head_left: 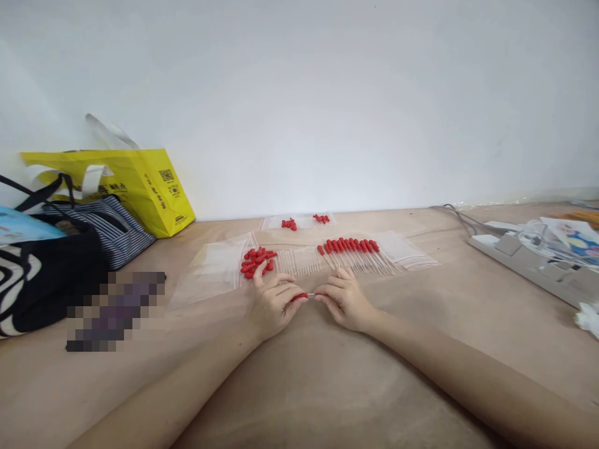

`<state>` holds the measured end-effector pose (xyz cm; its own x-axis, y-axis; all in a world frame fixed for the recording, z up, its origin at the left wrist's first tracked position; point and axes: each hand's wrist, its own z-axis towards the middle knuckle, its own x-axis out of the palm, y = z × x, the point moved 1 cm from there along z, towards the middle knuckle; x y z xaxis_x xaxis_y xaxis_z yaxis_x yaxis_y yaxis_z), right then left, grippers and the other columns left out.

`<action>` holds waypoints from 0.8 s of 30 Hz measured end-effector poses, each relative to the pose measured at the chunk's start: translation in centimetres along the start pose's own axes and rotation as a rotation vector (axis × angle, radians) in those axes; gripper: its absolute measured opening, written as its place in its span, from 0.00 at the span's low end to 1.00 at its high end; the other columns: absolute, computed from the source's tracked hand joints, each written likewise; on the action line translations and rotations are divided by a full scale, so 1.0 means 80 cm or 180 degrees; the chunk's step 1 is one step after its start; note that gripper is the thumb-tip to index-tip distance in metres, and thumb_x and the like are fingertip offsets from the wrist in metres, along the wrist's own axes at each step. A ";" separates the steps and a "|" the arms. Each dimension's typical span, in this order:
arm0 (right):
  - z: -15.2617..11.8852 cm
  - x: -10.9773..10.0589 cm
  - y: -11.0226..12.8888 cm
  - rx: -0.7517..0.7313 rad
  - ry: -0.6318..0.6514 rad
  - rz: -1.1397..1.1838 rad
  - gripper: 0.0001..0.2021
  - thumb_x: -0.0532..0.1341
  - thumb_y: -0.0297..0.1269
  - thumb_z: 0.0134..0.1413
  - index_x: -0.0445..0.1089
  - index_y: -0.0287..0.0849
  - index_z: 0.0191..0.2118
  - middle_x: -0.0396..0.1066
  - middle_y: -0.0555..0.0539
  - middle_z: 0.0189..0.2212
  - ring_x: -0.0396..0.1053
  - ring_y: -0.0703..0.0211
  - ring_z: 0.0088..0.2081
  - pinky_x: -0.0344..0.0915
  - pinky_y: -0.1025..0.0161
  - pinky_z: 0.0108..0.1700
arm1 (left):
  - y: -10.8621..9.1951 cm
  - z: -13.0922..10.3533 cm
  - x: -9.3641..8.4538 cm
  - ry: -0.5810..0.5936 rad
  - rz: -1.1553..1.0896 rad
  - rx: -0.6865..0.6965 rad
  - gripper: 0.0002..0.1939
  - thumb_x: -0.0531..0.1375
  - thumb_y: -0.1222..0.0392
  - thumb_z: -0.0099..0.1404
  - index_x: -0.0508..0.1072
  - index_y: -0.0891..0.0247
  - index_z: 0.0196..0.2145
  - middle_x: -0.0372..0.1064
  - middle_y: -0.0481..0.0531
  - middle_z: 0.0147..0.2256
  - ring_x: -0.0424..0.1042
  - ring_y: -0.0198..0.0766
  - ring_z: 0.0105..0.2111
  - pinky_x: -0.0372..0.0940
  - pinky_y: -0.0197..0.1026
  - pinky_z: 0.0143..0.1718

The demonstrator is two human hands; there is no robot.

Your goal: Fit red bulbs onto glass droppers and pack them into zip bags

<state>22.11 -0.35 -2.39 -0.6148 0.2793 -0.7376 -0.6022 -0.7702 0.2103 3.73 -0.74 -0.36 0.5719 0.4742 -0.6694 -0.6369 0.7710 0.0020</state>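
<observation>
Between my two hands, low in the middle of the view, a red cap point(300, 297) meets a thin clear stick point(311, 295). My left hand point(277, 304) pinches the red cap, and my right hand point(345, 300) pinches the other end of the stick. Just beyond my left hand lies a pile of red caps point(255, 260) on a clear plastic bag point(210, 268). Bare clear sticks point(299, 260) lie side by side right of the pile. Farther right is a row of sticks with red caps point(352, 245) on their far ends, lying on another clear bag point(405, 248).
Small groups of red pieces point(289, 224) lie near the wall. A yellow bag point(159, 193), a striped bag point(116, 227), a black bag point(51, 274) and a blurred dark object point(116, 312) are at left. A power strip point(524, 265) with cables stands at right.
</observation>
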 end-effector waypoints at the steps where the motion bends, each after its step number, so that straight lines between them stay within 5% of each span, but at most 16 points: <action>1: 0.000 0.001 0.001 0.0031 -0.0010 0.0032 0.11 0.52 0.35 0.56 0.71 0.41 0.33 0.66 0.48 0.23 0.55 0.60 0.31 0.48 0.61 0.36 | -0.002 0.000 0.000 0.0019 -0.0034 -0.0036 0.06 0.56 0.61 0.58 0.71 0.58 0.25 0.73 0.41 0.24 0.70 0.37 0.33 0.32 0.59 0.56; 12: 0.004 0.000 0.003 0.0258 0.0143 0.0646 0.11 0.52 0.34 0.56 0.71 0.40 0.31 0.67 0.48 0.22 0.56 0.62 0.29 0.51 0.62 0.35 | -0.006 0.000 -0.001 -0.0028 -0.0063 -0.0024 0.06 0.57 0.61 0.58 0.70 0.58 0.25 0.73 0.41 0.23 0.70 0.36 0.31 0.33 0.57 0.55; 19: 0.010 -0.011 0.000 0.0216 0.0641 -0.0082 0.08 0.55 0.32 0.52 0.72 0.42 0.31 0.70 0.48 0.23 0.60 0.60 0.30 0.52 0.63 0.34 | 0.010 0.001 -0.001 -0.0044 0.0215 -0.0122 0.06 0.58 0.54 0.57 0.70 0.58 0.32 0.74 0.44 0.29 0.69 0.40 0.36 0.36 0.57 0.55; 24: 0.027 -0.014 -0.036 0.1523 0.0547 -0.0094 0.10 0.53 0.31 0.52 0.72 0.41 0.32 0.72 0.48 0.27 0.66 0.62 0.29 0.56 0.68 0.32 | 0.051 -0.010 -0.002 -0.0052 0.0758 -0.0951 0.24 0.60 0.48 0.52 0.65 0.59 0.44 0.70 0.56 0.40 0.65 0.51 0.43 0.42 0.60 0.51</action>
<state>23.49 2.77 -0.79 -0.5254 0.1676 -0.8342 -0.8087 -0.4032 0.4283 0.63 1.97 -0.82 0.3962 0.6338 -0.6643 -0.8742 0.4815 -0.0621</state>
